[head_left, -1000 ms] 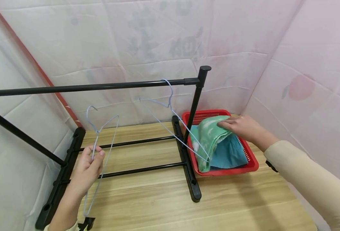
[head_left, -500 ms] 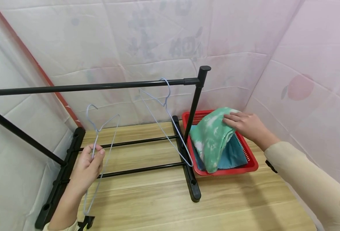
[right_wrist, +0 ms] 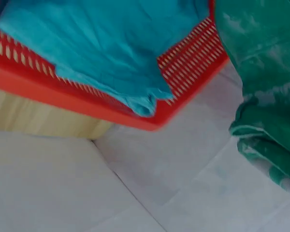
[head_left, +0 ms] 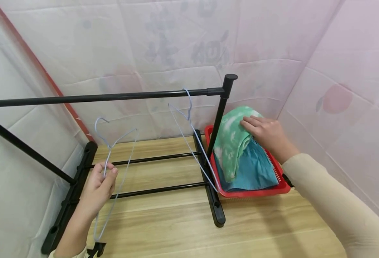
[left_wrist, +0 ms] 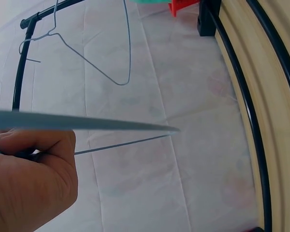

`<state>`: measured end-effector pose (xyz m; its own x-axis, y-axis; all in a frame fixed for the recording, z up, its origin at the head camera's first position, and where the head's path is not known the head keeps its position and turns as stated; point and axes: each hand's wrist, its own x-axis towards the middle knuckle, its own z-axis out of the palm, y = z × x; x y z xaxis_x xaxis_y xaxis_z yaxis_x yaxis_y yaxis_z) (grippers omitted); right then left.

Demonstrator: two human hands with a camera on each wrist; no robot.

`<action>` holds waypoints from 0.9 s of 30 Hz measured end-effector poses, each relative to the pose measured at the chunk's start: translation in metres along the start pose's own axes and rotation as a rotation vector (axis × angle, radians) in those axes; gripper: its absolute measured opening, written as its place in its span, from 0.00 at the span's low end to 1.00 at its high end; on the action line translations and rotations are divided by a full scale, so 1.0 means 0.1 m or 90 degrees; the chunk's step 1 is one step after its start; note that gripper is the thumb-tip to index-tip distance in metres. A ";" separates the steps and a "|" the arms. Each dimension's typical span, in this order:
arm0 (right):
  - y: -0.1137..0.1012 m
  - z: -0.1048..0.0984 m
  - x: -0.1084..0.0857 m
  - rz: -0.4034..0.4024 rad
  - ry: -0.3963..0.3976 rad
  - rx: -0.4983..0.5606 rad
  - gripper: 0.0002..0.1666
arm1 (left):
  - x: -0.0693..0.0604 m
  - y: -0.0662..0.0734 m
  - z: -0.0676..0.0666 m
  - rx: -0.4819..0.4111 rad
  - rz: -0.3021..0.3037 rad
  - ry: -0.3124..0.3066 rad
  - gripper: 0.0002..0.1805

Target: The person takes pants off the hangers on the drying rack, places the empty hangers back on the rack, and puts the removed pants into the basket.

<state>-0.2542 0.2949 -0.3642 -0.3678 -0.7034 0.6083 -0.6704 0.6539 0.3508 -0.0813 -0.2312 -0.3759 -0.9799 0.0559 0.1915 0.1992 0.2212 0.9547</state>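
My left hand pinches one side of a pale blue wire hanger, held upright with its hook on top, apart from the rail. In the left wrist view its wire crosses close to the lens. At the right, my right hand grips a green and white patterned cloth garment by its upper edge. That garment is raised above the red basket, its lower end hanging over a blue cloth inside. The right wrist view has the green garment but no fingers.
A black clothes rack stands on the wooden table, its top rail crossing in front of the curtain. A second wire hanger hangs near the rail's right end. The rack's right upright stands between this hanger and the basket.
My right hand has raised the green garment up out of the basket, uncovering more of the blue cloth. The hanging hanger has swung. My left hand has stayed in place with its hanger.
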 end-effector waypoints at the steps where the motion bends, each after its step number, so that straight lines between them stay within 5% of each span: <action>1: -0.03 0.03 -0.05 0.004 -0.004 0.001 0.22 | 0.00 0.00 0.00 0.003 -0.001 0.000 0.09; 7: -0.16 0.11 -0.45 0.002 -0.007 0.011 0.13 | -0.01 -0.01 0.01 0.025 -0.003 -0.005 0.09; 13: -0.02 0.03 -0.69 -0.087 -0.072 -0.002 0.16 | -0.02 -0.01 0.00 0.012 -0.009 0.001 0.08; 16: 0.02 0.00 -0.82 -0.103 -0.121 0.005 0.27 | -0.02 -0.01 0.02 0.006 -0.007 -0.004 0.08; 21: -0.03 0.00 -1.10 -0.039 -0.183 0.040 0.34 | 0.00 -0.01 0.03 0.009 -0.006 -0.005 0.07; 27: -0.13 0.03 -1.37 0.097 -0.259 0.097 0.43 | 0.00 0.00 0.03 0.009 -0.015 -0.007 0.07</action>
<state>-0.1970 0.3819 -0.4545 -0.6726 -0.6745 0.3045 -0.6649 0.7314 0.1516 -0.0810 -0.2283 -0.3770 -0.9842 0.0607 0.1664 0.1762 0.2360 0.9556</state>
